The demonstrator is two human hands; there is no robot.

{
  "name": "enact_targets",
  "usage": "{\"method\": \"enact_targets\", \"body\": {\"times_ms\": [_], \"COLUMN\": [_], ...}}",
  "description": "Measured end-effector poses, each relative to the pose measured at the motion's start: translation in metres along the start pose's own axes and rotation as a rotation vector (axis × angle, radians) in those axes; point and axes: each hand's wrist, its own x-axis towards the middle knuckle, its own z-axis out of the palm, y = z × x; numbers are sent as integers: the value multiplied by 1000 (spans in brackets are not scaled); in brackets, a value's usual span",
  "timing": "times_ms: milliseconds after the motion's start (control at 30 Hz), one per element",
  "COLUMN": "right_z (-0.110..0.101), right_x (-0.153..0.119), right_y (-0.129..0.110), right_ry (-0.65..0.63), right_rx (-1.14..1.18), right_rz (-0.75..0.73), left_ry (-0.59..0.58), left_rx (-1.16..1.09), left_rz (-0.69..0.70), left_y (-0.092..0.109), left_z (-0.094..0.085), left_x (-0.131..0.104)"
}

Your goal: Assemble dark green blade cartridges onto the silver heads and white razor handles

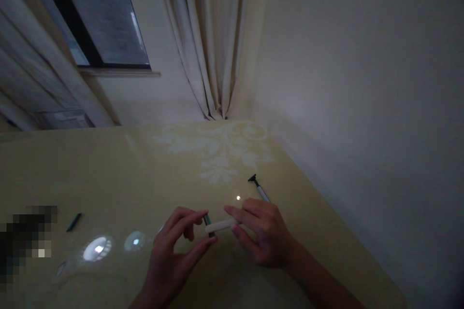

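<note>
My left hand (176, 241) pinches a small dark, green-edged piece, which looks like a razor cartridge (207, 219), by its two ends between thumb and fingertips. Closed on a slim white stick (220, 226) is my right hand (263, 231). The stick's left end lies across the middle of the cartridge; whether they are joined I cannot tell. Just beyond my right hand a razor (261, 192) with a black head and a grey handle lies on the table, its handle's near end hidden by the hand.
The glossy yellowish table (152, 178) has a white floral pattern near its far corner. A small dark green strip (74, 222) lies to the left, with a blurred dark shape (21, 241) by the left edge. A wall (348, 106) borders the right; curtains (213, 34) hang behind.
</note>
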Motion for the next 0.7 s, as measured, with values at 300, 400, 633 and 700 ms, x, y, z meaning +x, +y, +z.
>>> {"method": "enact_targets", "body": {"times_ms": [300,400,633,700], "right_z": [-3,-2,-1,1], "right_x": [0,0,1,0], "right_y": [5,5,7,7], "right_ry": [28,13,26,18], "right_rx": [-8,-9,-11,-7], "right_rz": [19,-9,36,24], "left_ry": [-1,-1,-13,-15], "left_rx": [-37,-38,-65,-74], "left_rz": [3,3,-5,-2], "left_y": [4,4,5,5], "left_z": [2,3,5,6], "left_x": [1,1,-1,-1]}}
